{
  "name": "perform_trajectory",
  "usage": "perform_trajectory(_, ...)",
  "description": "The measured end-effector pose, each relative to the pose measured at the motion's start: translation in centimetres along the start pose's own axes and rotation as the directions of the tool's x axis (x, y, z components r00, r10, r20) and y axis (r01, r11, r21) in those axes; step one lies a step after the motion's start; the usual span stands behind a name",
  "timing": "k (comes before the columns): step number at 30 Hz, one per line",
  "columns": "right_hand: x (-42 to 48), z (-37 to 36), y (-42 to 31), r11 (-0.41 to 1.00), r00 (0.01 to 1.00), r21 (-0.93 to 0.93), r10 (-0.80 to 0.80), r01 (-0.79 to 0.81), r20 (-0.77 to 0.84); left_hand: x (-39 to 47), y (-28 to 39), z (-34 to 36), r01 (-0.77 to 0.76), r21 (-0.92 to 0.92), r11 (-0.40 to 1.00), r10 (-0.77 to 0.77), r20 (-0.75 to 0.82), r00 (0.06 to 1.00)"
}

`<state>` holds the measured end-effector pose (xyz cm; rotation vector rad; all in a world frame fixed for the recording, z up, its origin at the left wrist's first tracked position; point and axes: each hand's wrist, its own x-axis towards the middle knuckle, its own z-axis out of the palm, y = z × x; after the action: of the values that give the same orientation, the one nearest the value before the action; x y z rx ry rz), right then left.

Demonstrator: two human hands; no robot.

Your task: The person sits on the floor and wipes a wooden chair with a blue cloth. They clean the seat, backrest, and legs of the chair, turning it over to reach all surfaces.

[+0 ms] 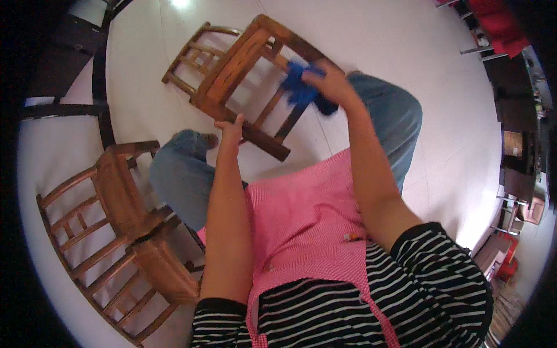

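Note:
A brown wooden chair [237,65] lies tipped over on the floor in front of me, its legs towards me and its slatted backrest [198,61] on the far left side. My left hand [231,130] grips the near leg of the chair close to the seat frame. In my right hand [333,85] is a bunched blue cloth [301,82], held at the legs and rungs on the chair's right side. The cloth and that hand look blurred. Part of the far leg and the rungs is hidden behind them.
Two more wooden chairs, one [119,195] behind the other [163,269], stand at my left. My bent knees [182,169] flank the tipped chair. Dark furniture [65,56] stands at the upper left; a red cloth [500,28] and dark cabinets [511,91] are along the right. The floor [448,130] is pale.

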<state>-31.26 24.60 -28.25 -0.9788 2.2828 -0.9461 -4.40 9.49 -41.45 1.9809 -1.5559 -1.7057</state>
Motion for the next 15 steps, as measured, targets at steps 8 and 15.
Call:
perform_trajectory(8,1.8,4.9,6.7,0.810,0.945,-0.575,-0.089,-0.115,-0.314,-4.9,4.8,0.1,0.045,-0.026,0.999,-0.044,0.024,0.999)
perform_trajectory(15,-5.1,9.9,1.1,0.864,0.977,-0.482,-0.047,0.145,0.209,-4.8,4.2,-0.5,0.092,-0.086,0.992,-0.086,0.064,0.994)
